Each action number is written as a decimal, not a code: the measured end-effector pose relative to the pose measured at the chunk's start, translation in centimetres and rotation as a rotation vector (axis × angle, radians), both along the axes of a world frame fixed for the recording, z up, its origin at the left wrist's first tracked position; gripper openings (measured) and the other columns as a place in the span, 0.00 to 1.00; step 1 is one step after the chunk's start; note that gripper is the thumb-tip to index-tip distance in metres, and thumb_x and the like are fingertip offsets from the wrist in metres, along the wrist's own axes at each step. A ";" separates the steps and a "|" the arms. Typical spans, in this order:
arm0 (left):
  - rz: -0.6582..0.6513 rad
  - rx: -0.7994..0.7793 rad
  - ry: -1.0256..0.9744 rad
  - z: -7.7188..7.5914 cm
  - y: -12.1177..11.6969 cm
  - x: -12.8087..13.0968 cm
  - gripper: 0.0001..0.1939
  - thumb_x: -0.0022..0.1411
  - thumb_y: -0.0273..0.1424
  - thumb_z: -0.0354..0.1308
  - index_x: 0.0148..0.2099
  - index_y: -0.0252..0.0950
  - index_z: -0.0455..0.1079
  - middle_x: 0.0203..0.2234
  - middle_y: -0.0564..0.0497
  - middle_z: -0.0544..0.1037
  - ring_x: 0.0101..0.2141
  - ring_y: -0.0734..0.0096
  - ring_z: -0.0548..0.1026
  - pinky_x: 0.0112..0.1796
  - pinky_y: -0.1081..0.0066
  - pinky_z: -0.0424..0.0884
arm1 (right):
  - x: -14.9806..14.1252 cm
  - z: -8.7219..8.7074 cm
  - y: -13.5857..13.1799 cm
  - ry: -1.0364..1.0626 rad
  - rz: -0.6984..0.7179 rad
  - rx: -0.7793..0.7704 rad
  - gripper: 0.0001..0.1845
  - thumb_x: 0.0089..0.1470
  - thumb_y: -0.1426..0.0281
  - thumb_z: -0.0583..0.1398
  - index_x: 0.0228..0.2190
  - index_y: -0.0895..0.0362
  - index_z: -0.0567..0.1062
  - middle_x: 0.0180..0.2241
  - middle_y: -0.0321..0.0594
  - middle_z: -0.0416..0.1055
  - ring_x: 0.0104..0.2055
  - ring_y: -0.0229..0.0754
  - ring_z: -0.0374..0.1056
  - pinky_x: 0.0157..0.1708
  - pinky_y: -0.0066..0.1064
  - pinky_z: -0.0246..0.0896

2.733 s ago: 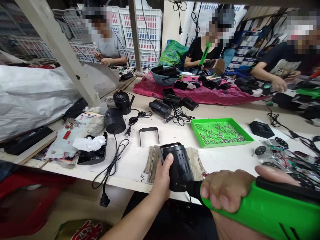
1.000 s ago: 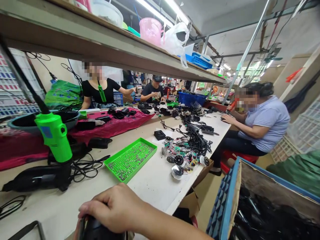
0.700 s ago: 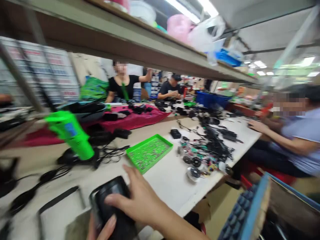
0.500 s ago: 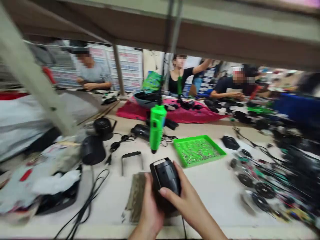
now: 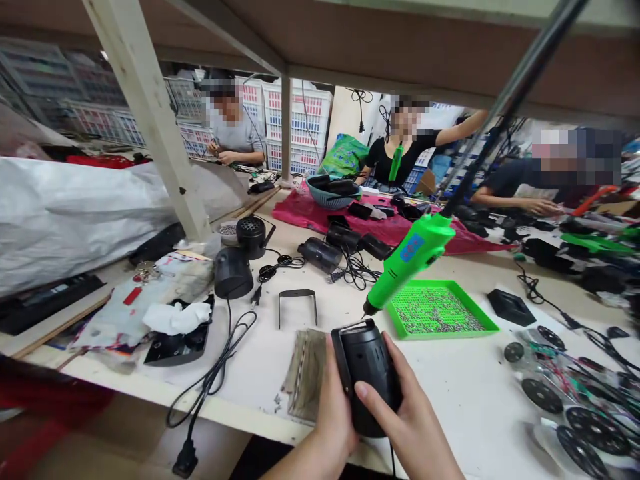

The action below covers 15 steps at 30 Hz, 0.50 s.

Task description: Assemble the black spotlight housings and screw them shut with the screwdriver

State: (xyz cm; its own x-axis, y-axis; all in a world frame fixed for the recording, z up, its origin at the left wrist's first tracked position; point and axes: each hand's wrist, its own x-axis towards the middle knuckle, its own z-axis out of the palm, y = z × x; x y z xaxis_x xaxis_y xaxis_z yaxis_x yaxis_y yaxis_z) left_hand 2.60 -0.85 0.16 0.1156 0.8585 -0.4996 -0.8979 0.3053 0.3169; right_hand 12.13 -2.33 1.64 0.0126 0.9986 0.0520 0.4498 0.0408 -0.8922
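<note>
We're gripping the black plastic housing (image 5: 367, 377) from both sides, left hand (image 5: 335, 420) and right hand (image 5: 400, 407) clasped on it, green electric screwdriver (image 5: 413, 261) hung just ahead for reach, green screw tray (image 5: 443, 335) beyond the right hand.

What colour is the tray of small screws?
The tray is bright green, best seen in the head view.

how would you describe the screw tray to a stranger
On the white workbench, look just past the black housing between the left hand and right hand. There lies a shallow bright green tray of small screws, under the hanging green screwdriver, its colour standing out on the workbench.
</note>
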 end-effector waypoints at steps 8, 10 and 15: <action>-0.001 -0.014 0.018 0.1 -0.2 0.1 0.33 0.60 0.55 0.49 0.49 0.31 0.74 0.38 0.40 0.81 0.46 0.52 0.76 0.48 0.60 0.70 | -0.1 -0.2 -0.3 0.024 -0.026 0.008 0.41 0.51 0.53 0.60 0.60 0.57 0.56 0.63 0.49 0.54 0.65 0.52 0.49 0.64 0.49 0.44; 0.011 -0.012 0.040 0.3 -0.2 0.2 0.33 0.59 0.55 0.49 0.47 0.31 0.75 0.37 0.40 0.81 0.46 0.52 0.76 0.48 0.60 0.70 | 0.0 -0.2 -0.3 0.025 -0.028 0.004 0.41 0.51 0.54 0.60 0.61 0.56 0.55 0.63 0.49 0.54 0.65 0.51 0.50 0.64 0.48 0.44; 0.010 0.010 0.050 0.2 -0.4 0.3 0.34 0.58 0.56 0.51 0.46 0.30 0.75 0.37 0.39 0.81 0.45 0.52 0.76 0.47 0.60 0.70 | 0.3 -0.3 -0.4 0.040 0.004 0.019 0.40 0.51 0.55 0.61 0.60 0.56 0.56 0.63 0.48 0.56 0.65 0.51 0.51 0.64 0.48 0.44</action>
